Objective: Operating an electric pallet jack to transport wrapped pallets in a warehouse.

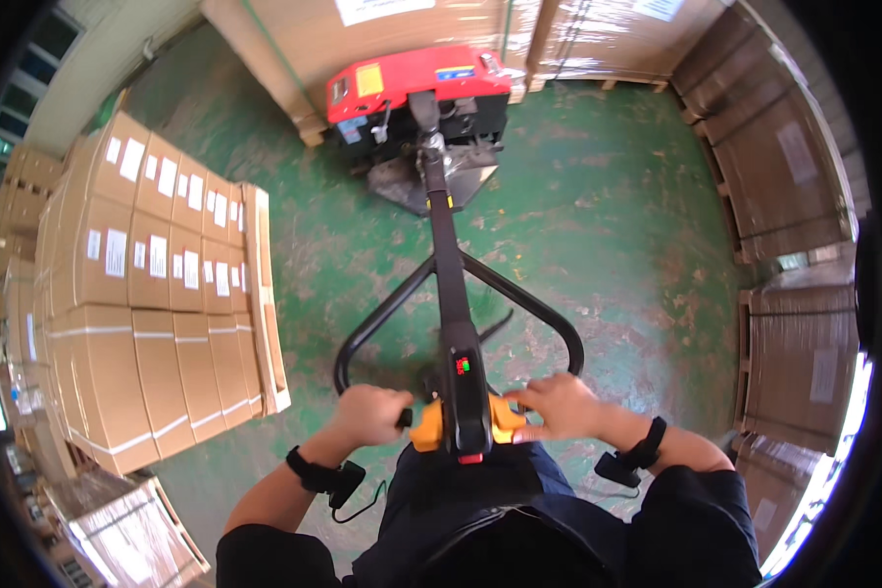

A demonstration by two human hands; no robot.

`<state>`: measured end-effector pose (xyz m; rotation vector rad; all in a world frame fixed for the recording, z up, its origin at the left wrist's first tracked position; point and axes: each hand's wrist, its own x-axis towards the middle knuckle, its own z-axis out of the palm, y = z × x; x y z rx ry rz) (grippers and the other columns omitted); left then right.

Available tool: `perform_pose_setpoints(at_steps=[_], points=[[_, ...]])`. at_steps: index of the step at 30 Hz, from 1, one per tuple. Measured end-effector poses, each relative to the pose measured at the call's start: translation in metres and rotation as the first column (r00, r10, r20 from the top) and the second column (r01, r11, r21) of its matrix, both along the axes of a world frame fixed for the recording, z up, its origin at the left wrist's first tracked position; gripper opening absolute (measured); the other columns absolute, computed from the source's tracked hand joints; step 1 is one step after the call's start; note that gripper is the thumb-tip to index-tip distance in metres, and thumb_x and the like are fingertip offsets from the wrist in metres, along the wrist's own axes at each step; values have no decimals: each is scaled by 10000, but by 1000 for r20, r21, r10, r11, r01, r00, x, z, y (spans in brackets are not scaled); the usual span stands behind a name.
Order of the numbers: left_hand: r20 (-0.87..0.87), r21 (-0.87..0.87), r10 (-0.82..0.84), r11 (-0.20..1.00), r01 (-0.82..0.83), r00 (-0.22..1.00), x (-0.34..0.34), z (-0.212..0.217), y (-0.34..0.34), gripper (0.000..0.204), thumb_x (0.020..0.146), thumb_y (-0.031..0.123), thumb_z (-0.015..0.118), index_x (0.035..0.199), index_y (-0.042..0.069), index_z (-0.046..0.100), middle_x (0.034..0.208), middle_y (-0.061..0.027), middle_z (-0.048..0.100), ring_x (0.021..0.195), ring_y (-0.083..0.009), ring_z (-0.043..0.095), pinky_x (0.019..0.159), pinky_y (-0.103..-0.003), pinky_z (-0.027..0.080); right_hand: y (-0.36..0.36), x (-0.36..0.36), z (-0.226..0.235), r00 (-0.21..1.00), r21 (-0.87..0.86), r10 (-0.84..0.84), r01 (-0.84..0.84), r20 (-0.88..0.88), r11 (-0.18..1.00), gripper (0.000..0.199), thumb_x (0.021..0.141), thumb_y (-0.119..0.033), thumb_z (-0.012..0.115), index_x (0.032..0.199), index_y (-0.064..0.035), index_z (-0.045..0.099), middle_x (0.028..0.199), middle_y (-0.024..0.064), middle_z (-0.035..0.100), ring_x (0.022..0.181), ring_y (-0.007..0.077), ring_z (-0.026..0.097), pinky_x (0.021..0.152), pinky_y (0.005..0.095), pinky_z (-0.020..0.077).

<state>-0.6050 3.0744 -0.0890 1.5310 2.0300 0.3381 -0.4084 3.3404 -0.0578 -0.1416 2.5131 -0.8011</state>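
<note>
Both my hands are on the tiller of a red and black electric pallet truck (416, 83). My left hand (370, 416) is wrapped round the left side of the black looped handle (363, 338), its fingers beside a yellow control (427, 427). My right hand (559, 406) grips the handle's right side, with the thumb and fingers reaching to the other yellow control (505, 419). Between them lies the black control head (464, 387) with a small lit display. The long black shaft (445, 230) runs ahead to the truck body, whose forks are hidden.
A large carton load (304, 44) stands right behind the truck body. On the left is a pallet (269, 294) of strapped, labelled cartons (147, 265). Wrapped pallet loads (769, 147) line the right side. The green floor (627, 225) is worn.
</note>
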Motion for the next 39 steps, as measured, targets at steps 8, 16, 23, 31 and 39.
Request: perform_pose_setpoints(at_steps=[8, 16, 23, 31, 39], points=[[-215, -25, 123, 991, -131, 969, -73, 116, 63, 376, 643, 254, 667, 1000, 154, 608, 708, -107, 647, 657, -312, 635, 599, -403, 507, 32, -74, 77, 793, 102, -314, 423, -523, 900, 438, 901, -499, 435, 1042, -124, 613, 554, 105, 577, 495, 282, 584, 481, 357, 451], [-279, -83, 63, 993, -89, 958, -90, 138, 77, 433, 655, 296, 703, 1028, 97, 615, 707, -134, 647, 674, -309, 642, 634, -398, 519, 38, -94, 88, 728, 90, -359, 498, -584, 862, 400, 920, -467, 415, 990, -147, 644, 514, 89, 556, 496, 263, 590, 481, 351, 448], [-256, -78, 90, 991, -113, 963, -104, 127, 84, 397, 655, 312, 707, 982, 102, 626, 730, -135, 650, 701, -318, 641, 648, -403, 518, 44, -105, 77, 732, 124, -360, 515, -579, 848, 400, 901, -488, 430, 968, -162, 651, 557, 98, 587, 547, 288, 605, 528, 388, 467], [-193, 48, 213, 977, -208, 958, -136, 114, 117, 333, 637, 227, 656, 957, 139, 632, 811, -134, 655, 796, -332, 629, 708, -416, 510, 82, -144, 61, 686, 100, -276, 455, -673, 885, 545, 845, -620, 413, 902, -145, 675, 619, 98, 621, 576, 289, 615, 551, 387, 474], [-163, 88, 227, 973, -215, 960, -174, 117, 146, 349, 630, 201, 646, 974, 146, 644, 812, -125, 662, 789, -318, 636, 704, -401, 516, 114, -180, 74, 779, 161, -284, 438, -560, 884, 644, 768, -721, 427, 915, -148, 681, 625, 113, 608, 622, 304, 614, 583, 396, 483]])
